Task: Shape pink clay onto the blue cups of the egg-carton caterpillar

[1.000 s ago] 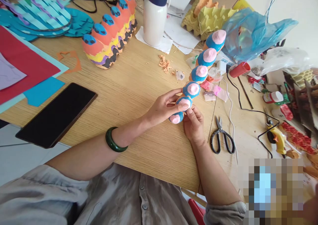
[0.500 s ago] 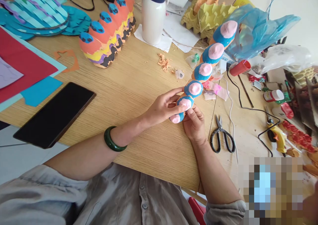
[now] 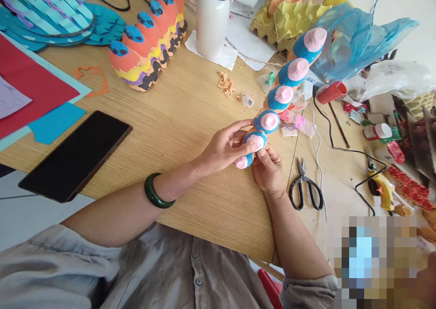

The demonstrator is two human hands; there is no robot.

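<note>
While the strip [image 3: 267, 121] slants lengthwise to far right, left hand [image 3: 220, 151] pinches its near end, thumb uppermost; right hand [image 3: 270, 172] pinches its edge.

Pink-tipped blue strip [image 3: 279, 98], dark green bangle [image 3: 150, 193]

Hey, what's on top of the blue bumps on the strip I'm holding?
Each of the six blue bumps carries a pink cap. The thumb of your left hand hides part of the second-nearest cap, and whatever lies directly beneath the pink can't be seen.
</note>
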